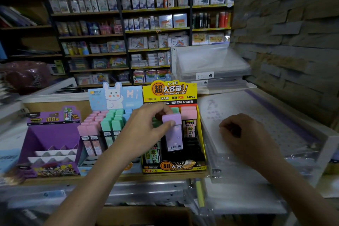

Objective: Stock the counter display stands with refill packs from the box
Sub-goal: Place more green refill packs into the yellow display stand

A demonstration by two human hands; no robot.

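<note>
i'm looking across a dim stationery shop, with stocked shelves (146, 29) running behind a wooden desk (55, 178) that is carrying several display stands. my left grip (145, 130) is clamping on a lilac refill pack (173, 134) near its upper end, thumb on the front face and fingers behind. it is holding the pack upright over the yellow stand (169, 91), just in front of the pink-capped packs (189, 113) standing in the back row. my right grip (244, 134) is resting curled on a clear plastic case (275, 115) off to the right, and i cannot tell whether anything is sitting inside it. i'm judging the pack to be a light, rigid little plastic case with a smooth, slippery shell. a pinch on the flat faces near the cap is suiting it, and hard squeezing is looking unnecessary. the slots are looking narrow, so i'm expecting it to need lowering straight down.
</note>
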